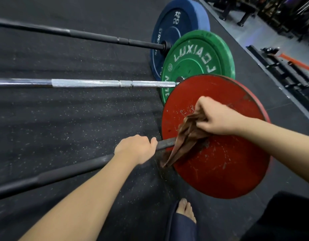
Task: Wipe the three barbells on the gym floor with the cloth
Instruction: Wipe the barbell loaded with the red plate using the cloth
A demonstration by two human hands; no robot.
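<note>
The brown cloth [185, 138] looks soft and limp, bunched in the closed right grip [218, 117]; the left grip [135, 148] wraps the near barbell [63, 172], likely heavy and rigid.

Speckled black rubber floor [80, 110], dark racks [289, 72]

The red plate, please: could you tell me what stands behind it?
The green plate stands behind the red plate, with the blue plate beyond. The red plate covers the green plate's lower part.
</note>
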